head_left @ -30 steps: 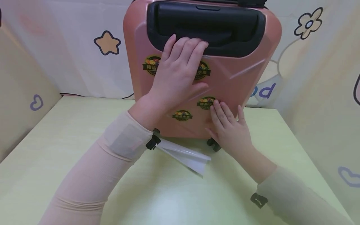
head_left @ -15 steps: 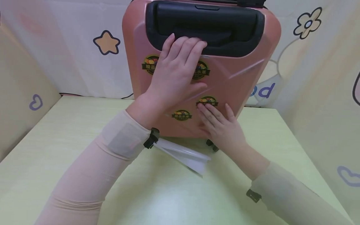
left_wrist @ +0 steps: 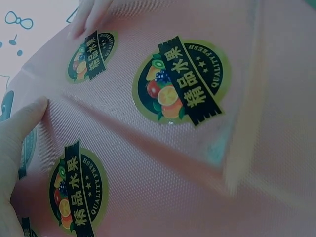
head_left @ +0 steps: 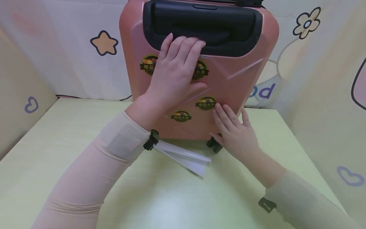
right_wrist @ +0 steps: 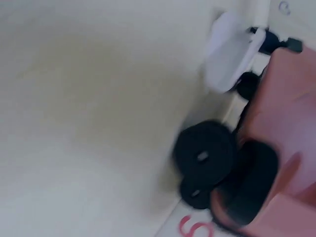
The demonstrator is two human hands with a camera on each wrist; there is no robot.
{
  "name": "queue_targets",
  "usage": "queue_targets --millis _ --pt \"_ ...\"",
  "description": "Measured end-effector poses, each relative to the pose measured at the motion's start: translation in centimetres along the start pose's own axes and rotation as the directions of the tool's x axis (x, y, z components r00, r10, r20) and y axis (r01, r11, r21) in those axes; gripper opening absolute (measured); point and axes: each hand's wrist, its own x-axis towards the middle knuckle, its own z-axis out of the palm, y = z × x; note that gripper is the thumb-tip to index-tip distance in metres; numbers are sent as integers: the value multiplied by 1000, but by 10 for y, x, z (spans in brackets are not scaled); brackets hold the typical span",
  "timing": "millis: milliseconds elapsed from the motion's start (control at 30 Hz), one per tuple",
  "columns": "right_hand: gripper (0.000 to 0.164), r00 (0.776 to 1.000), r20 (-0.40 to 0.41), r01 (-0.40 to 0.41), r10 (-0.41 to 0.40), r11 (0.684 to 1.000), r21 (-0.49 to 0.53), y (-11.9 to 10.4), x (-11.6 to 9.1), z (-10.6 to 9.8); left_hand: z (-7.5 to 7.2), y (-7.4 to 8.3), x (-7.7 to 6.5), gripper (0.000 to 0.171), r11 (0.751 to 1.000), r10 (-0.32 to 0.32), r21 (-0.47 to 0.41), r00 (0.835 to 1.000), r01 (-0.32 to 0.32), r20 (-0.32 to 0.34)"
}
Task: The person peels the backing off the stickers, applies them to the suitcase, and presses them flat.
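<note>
A pink hard-shell suitcase (head_left: pixel 228 89) with a black recessed handle panel (head_left: pixel 206 19) stands upright on the table. My left hand (head_left: pixel 174 73) lies against its face, fingertips over the panel's lower edge and thumb stretched sideways. Round fruit stickers are on the shell; the left hand partly covers the upper ones. My right hand (head_left: pixel 237 133) touches the lower right of the shell with extended fingers, fingertips right at the edge of one fruit sticker (head_left: pixel 205 103). Another sticker (head_left: pixel 181 116) sits lower left. In the left wrist view, right-hand fingers (left_wrist: pixel 91 17) reach beside a sticker.
A curled white sheet (head_left: pixel 183 156) lies on the pale table (head_left: pixel 160 203) before the suitcase. Black caster wheels (right_wrist: pixel 205 150) support the case. Printed cloth walls (head_left: pixel 71 47) enclose the table at the back and sides. A dark cord (head_left: pixel 125 98) runs along the back edge.
My right fingers slid left over the middle sticker, then back right to its edge. The left hand kept its place on the suitcase. The head view shifted slightly.
</note>
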Motion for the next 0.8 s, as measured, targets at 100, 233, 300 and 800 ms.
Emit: queue_targets --millis 100,233,300,800 --pt "60 1000 5 18 -18 1000 16 -6 17 3 0 0 0 82 1000 -2 10 1000 2 6" --pt "61 1000 3 1 -1 1000 11 -14 33 9 -1 1 0 83 999 -14 31 1000 13 19" --pt "61 1000 -6 -3 3 1000 2 -19 35 13 -1 2 0 82 999 -18 34 1000 17 20" --pt "56 983 160 83 -86 996 21 -40 7 18 -1 5 0 83 998 -35 51 999 33 41"
